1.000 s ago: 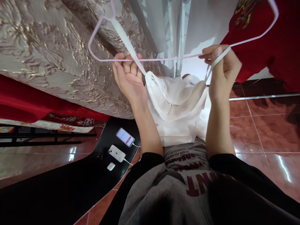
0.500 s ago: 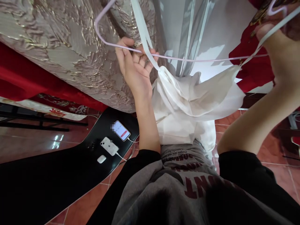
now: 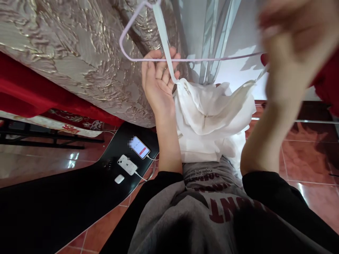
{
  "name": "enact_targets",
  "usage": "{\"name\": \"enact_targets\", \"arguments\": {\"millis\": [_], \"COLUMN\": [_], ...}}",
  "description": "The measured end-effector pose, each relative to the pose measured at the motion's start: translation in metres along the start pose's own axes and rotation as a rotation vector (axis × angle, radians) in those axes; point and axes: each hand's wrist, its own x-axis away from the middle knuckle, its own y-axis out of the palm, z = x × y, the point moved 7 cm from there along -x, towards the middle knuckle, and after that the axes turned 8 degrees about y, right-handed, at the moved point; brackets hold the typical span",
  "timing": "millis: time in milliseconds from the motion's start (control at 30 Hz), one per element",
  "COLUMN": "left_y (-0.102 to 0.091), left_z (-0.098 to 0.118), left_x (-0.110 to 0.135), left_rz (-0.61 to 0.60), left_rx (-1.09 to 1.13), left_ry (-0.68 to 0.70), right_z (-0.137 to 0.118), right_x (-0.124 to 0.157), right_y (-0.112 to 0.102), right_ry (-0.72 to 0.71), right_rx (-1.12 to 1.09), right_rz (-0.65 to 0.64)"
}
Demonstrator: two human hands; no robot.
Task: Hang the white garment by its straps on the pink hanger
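A thin pale pink hanger [image 3: 212, 58] is held up in front of me. My left hand [image 3: 158, 82] grips its bottom bar, fingers curled round it, beside a white strap [image 3: 166, 46] that runs up over the hanger. A white garment [image 3: 212, 113] hangs from that strap and from a second strap at the right. My right hand [image 3: 288, 38] is raised close to the camera at the upper right. It is smeared by motion, so its fingers and what they hold cannot be made out.
An embossed beige and gold fabric [image 3: 66, 53] hangs at the left over red cloth [image 3: 31, 95]. A black surface [image 3: 66, 204] carries two phones [image 3: 140, 147] on cables and a small white case [image 3: 119, 179]. Red glossy floor tiles [image 3: 307, 155] lie at the right, and red cloth [image 3: 325, 88] hangs at the far right.
My right hand has risen from the hanger's right end to the upper right, toward the camera, and blurred. The left hand has shifted slightly right and kept its hold on the bar.
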Motion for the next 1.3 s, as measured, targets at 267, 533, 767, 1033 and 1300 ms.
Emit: {"name": "enact_targets", "arguments": {"millis": [267, 533, 767, 1033, 1300], "left_y": [-0.014, 0.031, 0.003, -0.025, 0.004], "left_z": [0.006, 0.066, 0.074, 0.036, 0.013], "left_x": [0.013, 0.015, -0.011, 0.001, 0.005], "left_rz": [-0.095, -0.280, 0.019, 0.206, 0.031], "left_rx": [-0.323, -0.164, -0.161, -0.257, -0.252], "left_ry": [0.000, -0.025, 0.355, 0.386, 0.158], "right_z": [0.024, 0.029, 0.022, 0.016, -0.008], "right_x": [0.034, 0.041, 0.043, 0.044, 0.055], "right_y": [0.058, 0.063, 0.048, 0.053, 0.044], "right_ry": [-0.097, -0.061, -0.084, -0.069, -0.168], "right_rx": [0.214, 0.149, 0.189, 0.237, 0.114], "right_rz": [0.145, 0.136, 0.093, 0.003, 0.112]}}
